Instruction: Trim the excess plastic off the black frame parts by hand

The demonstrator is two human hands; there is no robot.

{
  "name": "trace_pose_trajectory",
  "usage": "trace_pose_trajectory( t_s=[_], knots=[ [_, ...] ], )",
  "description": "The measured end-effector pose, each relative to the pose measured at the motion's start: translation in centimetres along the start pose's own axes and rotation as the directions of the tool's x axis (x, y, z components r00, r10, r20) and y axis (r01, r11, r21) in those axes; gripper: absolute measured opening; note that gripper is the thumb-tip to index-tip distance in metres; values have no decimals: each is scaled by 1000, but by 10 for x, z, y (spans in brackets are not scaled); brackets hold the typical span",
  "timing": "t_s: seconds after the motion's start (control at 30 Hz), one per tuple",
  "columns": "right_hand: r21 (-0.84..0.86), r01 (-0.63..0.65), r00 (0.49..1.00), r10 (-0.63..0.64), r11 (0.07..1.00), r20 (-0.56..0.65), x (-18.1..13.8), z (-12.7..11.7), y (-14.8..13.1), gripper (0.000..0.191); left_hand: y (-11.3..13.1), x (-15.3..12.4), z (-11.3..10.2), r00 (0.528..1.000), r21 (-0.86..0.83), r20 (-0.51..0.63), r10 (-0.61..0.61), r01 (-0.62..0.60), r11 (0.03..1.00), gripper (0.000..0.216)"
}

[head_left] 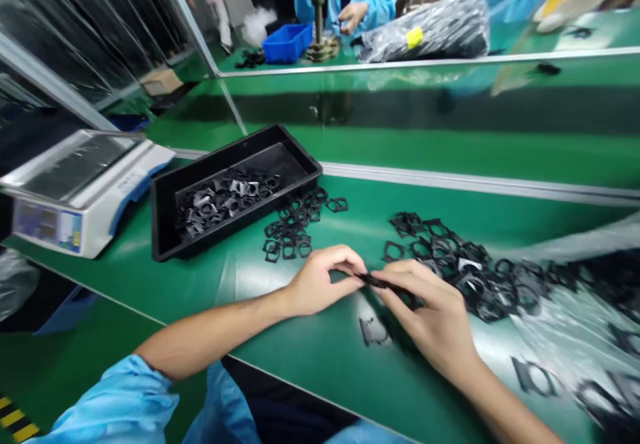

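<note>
From where I stand, the green tabletop (295, 364) is busy: a white-and-blue digital scale (85, 194) sits at the far left, and beside it a black plastic tray (161, 227), set askew, holds a heap of small ringed pieces. A loose cluster (290, 227) of similar pieces lies just beside the tray, and a larger pile (450, 257) spreads off to the right, partly behind the right hand (433, 311), toward crinkled clear plastic sheeting (560, 324). Across the way, a co-worker's hand (353, 16) is raised beside a blue bin (287, 43). The thin black part (373, 281) is up between the worker's hands, over the table's middle—the left hand (323, 281) pinches its left end between thumb and fingers, the right grips the other. Seen nearly edge-on, its long axis runs left to right, dipping slightly rightward; whatever lies deeper under the right fingers is too dark to make out. Below it rests a single flat bracket (369, 331)—dark, smooth, with a curved cut-out—against the glossy green surface.
</note>
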State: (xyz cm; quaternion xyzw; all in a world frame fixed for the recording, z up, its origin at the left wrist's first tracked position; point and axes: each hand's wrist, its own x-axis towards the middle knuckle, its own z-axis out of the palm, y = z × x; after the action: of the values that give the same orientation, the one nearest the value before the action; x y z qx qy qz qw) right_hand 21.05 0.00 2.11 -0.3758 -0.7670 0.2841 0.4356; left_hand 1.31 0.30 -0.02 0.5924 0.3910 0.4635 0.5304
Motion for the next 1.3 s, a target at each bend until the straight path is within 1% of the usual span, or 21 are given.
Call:
trace_pose_trajectory(
  t_s=[0.1, 0.2, 0.3, 0.4, 0.57, 0.77, 0.83, 0.93, 1.0, 1.07, 1.1, 1.17, 1.2, 1.23, 1.3],
  knots=[
    [-10, 1, 1000, -1, 1000, -13, -3, 2, -1, 19, -1, -2, -2, 998, 55, -26, 57, -56, 997, 7],
    [-41, 11, 999, -12, 999, -36, -4, 1, -3, 21, 0, -3, -4, 989, 154, 5, 150, -149, 977, 6],
    [-85, 30, 998, -35, 996, -54, -5, -1, -5, 25, 4, -3, -5, 957, 246, 54, 285, -289, 925, 15],
    [-111, 46, 997, -54, 993, -62, -6, -2, -5, 26, 8, -4, -7, 920, 257, 72, 384, -389, 885, 16],
    [-126, 59, 996, -66, 990, -52, -7, -2, -6, 26, 9, -4, -9, 893, 284, 69, 445, -445, 849, 6],
    [-110, 19, 997, -27, 994, -73, -5, -2, -9, 25, 9, -1, -10, 831, 353, 133, 540, -549, 758, 12],
    [-91, 10, 998, -16, 996, -68, -5, -2, -9, 24, 10, -1, -11, 814, 382, 151, 561, -572, 726, 9],
    [-58, -1, 999, -2, 998, -51, -5, -2, -10, 24, 11, -2, -12, 808, 419, 176, 563, -579, 700, 5],
    [-38, -23, 999, 22, 999, -40, -5, -2, -11, 23, 13, -2, -13, 820, 421, 175, 545, -563, 711, 7],
    [-20, -64, 998, 63, 998, -32, -5, -2, -12, 20, 14, -2, -12, 859, 398, 144, 491, -505, 766, 8],
    [-10, -87, 996, 87, 996, -28, -4, -2, -12, 18, 14, -2, -12, 888, 377, 117, 444, -454, 808, 9],
    [12, -133, 991, 134, 991, -25, -2, -2, -12, 15, 13, -2, -10, 951, 303, 49, 305, -305, 903, 13],
    [26, -154, 988, 154, 988, -22, -1, -2, -12, 13, 12, -2, -9, 975, 250, 22, 223, -221, 943, 16],
    [42, -174, 984, 174, 984, -19, 0, -2, -11, 11, 11, -2, -8, 990, 190, 6, 141, -139, 972, 20],
    [83, -223, 974, 225, 971, -9, 1, -1, -11, 8, 9, -1, -8, 1000, 71, 0, -6, 6, 997, 25]
  ],
)
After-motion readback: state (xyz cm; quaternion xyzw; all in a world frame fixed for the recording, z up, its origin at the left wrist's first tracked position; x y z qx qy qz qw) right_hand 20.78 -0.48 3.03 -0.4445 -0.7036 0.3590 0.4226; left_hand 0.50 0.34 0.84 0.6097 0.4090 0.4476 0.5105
